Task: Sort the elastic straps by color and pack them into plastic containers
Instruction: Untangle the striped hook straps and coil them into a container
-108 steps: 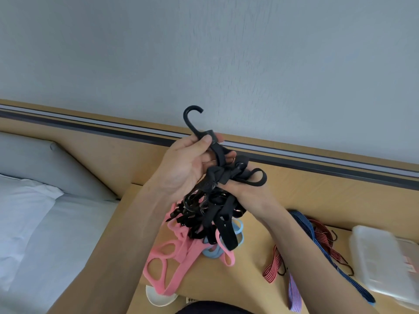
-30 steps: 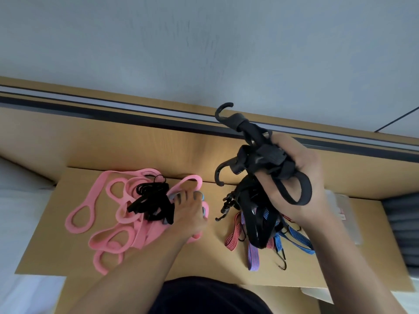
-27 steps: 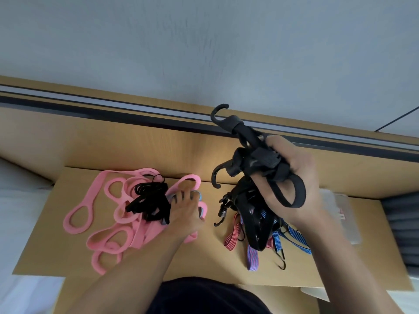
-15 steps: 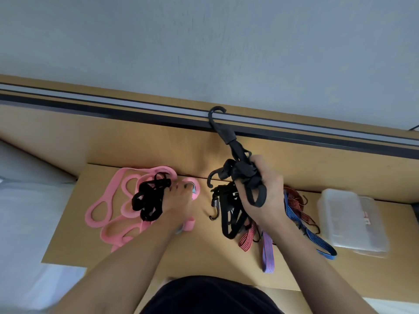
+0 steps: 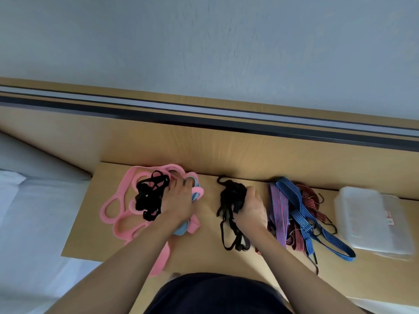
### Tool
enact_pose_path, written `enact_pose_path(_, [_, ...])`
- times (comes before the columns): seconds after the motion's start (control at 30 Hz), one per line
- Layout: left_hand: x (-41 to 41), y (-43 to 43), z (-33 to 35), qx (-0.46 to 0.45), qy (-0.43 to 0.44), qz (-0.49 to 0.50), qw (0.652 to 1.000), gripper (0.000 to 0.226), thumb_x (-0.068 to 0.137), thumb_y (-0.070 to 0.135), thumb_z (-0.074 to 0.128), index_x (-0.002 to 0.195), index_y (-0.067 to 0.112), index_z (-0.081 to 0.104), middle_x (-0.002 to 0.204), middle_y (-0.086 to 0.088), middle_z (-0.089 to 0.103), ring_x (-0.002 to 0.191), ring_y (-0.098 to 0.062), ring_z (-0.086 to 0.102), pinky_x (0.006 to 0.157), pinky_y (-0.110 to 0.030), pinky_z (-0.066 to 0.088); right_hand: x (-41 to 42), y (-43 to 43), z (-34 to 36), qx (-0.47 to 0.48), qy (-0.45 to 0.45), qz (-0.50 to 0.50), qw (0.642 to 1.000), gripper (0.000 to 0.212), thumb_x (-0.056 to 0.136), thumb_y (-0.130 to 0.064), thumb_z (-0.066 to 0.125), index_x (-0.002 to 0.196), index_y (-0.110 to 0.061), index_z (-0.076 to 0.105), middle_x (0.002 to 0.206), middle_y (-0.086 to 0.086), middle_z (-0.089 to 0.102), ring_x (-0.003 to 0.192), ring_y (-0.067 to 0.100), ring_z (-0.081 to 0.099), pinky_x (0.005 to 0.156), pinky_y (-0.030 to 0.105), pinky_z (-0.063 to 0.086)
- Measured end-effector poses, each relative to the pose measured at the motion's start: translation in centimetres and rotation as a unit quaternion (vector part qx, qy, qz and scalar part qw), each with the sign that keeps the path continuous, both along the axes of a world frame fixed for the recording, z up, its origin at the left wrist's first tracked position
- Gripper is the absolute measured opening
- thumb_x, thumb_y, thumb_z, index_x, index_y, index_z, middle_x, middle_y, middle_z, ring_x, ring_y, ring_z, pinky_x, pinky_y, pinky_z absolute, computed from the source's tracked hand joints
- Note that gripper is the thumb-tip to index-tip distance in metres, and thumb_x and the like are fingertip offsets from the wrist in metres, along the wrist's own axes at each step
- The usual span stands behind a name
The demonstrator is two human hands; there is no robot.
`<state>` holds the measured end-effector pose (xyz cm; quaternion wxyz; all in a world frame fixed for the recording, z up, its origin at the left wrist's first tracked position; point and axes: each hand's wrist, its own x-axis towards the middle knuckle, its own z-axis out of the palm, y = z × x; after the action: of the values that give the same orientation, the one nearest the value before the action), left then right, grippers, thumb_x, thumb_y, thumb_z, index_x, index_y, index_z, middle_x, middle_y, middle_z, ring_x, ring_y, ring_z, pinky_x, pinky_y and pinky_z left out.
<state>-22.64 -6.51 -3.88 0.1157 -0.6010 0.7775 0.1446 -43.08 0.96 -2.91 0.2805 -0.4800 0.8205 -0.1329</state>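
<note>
While down on the table [image 5: 95, 234], gripping the black bundle [image 5: 232, 196] in a tightly curled right hand [image 5: 249, 209], just left of striped straps [image 5: 292, 200]; pressing a straight-fingered left hand [image 5: 179, 200] onto pink bands [image 5: 122, 191] beside another black tangle [image 5: 149, 198].

Bare tabletop [image 5: 209, 232] between pink straps [image 5: 115, 198] and black bundle [image 5: 231, 193]

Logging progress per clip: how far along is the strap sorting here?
Done: pink straps lie grouped left, striped straps right. In hand: the right hand grips black hooked straps; the left hand rests on the pink pile, where smaller black straps lie mixed in. Left: all packing; the plastic containers sit untouched.
</note>
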Motion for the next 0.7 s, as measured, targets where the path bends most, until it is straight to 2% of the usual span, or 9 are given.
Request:
enact_pose_path(0.07, [-0.4, 0.5, 0.6, 0.010, 0.049, -0.013, 0.999, 0.062, 0.091, 0.052, 0.059, 0.138, 0.016, 0.040, 0.138, -0.012, 0.042, 0.124, -0.030, 0.044, 0.096, -0.039, 0.041, 0.4, -1.0, -0.5, 0.016, 0.001, -0.059, 0.998, 0.047, 0.080, -0.028, 0.074, 0.112, -0.011, 0.044, 0.119, 0.012, 0.053, 0.113, 0.038, 0.052, 0.089, 0.047, 0.047])
enact_pose_path(0.13, [-0.9, 1.0, 1.3, 0.038, 0.088, -0.029, 0.995, 0.063, 0.089, 0.053, 0.060, 0.137, 0.017, 0.043, 0.146, -0.009, 0.036, 0.132, -0.029, 0.038, 0.104, -0.039, 0.039, 0.7, -2.0, -1.0, 0.037, 0.007, -0.096, 0.995, 0.059, 0.078, -0.032, 0.078, 0.119, -0.009, 0.043, 0.127, 0.013, 0.049, 0.123, 0.036, 0.047, 0.098, 0.047, 0.043])
enact_pose_path(0.2, [-1.1, 1.6, 2.1, 0.054, 0.110, -0.045, 0.991, 0.054, 0.089, 0.046, 0.062, 0.134, 0.020, 0.045, 0.162, -0.007, 0.018, 0.145, -0.028, 0.025, 0.112, -0.041, 0.035, 0.8, -2.8, -1.4, 0.063, 0.011, -0.104, 0.993, 0.066, 0.077, -0.033, 0.079, 0.125, -0.010, 0.041, 0.133, 0.012, 0.045, 0.128, 0.034, 0.043, 0.103, 0.047, 0.040])
enact_pose_path(0.27, [-1.0, 2.5, 2.8, 0.052, 0.137, -0.054, 0.988, 0.042, 0.089, 0.036, 0.059, 0.126, 0.021, 0.047, 0.169, -0.004, -0.001, 0.152, -0.025, 0.013, 0.110, -0.042, 0.039, 0.9, -3.2, -1.7, 0.086, 0.013, -0.095, 0.992, 0.069, 0.077, -0.032, 0.079, 0.128, -0.010, 0.038, 0.135, 0.011, 0.041, 0.131, 0.033, 0.040, 0.106, 0.046, 0.039])
enact_pose_path(0.3, [-0.8, 3.0, 3.1, 0.050, 0.149, -0.058, 0.986, 0.039, 0.089, 0.033, 0.058, 0.124, 0.021, 0.048, 0.169, -0.003, -0.002, 0.152, -0.024, 0.011, 0.107, -0.041, 0.042, 1.0, -3.3, -1.7, 0.094, 0.013, -0.090, 0.991, 0.070, 0.077, -0.032, 0.078, 0.130, -0.011, 0.036, 0.136, 0.011, 0.040, 0.132, 0.033, 0.039, 0.107, 0.047, 0.038])
enact_pose_path(0.4, [0.4, 4.7, 4.0, 0.033, 0.187, -0.042, 0.981, 0.039, 0.091, 0.033, 0.061, 0.128, 0.021, 0.056, 0.158, -0.002, 0.028, 0.144, -0.023, 0.028, 0.103, -0.035, 0.043, 1.2, -3.2, -1.3, 0.109, 0.016, -0.075, 0.991, 0.078, 0.075, -0.029, 0.076, 0.137, -0.012, 0.031, 0.140, 0.010, 0.037, 0.134, 0.034, 0.037, 0.110, 0.048, 0.035])
enact_pose_path(0.47, [1.7, 5.6, 4.2, -0.005, 0.235, -0.004, 0.972, 0.028, 0.089, 0.025, 0.066, 0.117, 0.019, 0.065, 0.143, -0.001, 0.045, 0.133, -0.021, 0.041, 0.100, -0.032, 0.042, 1.1, -3.1, -0.7, 0.113, 0.013, -0.064, 0.991, 0.084, 0.074, -0.025, 0.074, 0.143, -0.011, 0.028, 0.144, 0.010, 0.035, 0.137, 0.034, 0.035, 0.113, 0.047, 0.031])
enact_pose_path(0.53, [3.5, 6.2, 4.2, -0.032, 0.254, 0.038, 0.966, 0.024, 0.085, 0.016, 0.066, 0.110, 0.018, 0.068, 0.133, 0.000, 0.051, 0.125, -0.020, 0.046, 0.097, -0.030, 0.042, 1.1, -2.9, 0.0, 0.108, 0.009, -0.050, 0.993, 0.087, 0.073, -0.023, 0.073, 0.146, -0.010, 0.026, 0.147, 0.011, 0.033, 0.140, 0.034, 0.031, 0.118, 0.046, 0.026])
enact_pose_path(0.7, [6.9, 6.0, 4.5, -0.111, 0.262, 0.155, 0.946, 0.030, 0.080, 0.008, 0.067, 0.110, 0.014, 0.064, 0.120, -0.002, 0.053, 0.114, -0.023, 0.048, 0.090, -0.039, 0.048, 1.9, -2.3, 2.5, 0.053, 0.034, 0.006, 0.998, 0.086, 0.080, -0.033, 0.073, 0.149, -0.011, 0.027, 0.154, 0.010, 0.029, 0.145, 0.032, 0.025, 0.123, 0.046, 0.014])
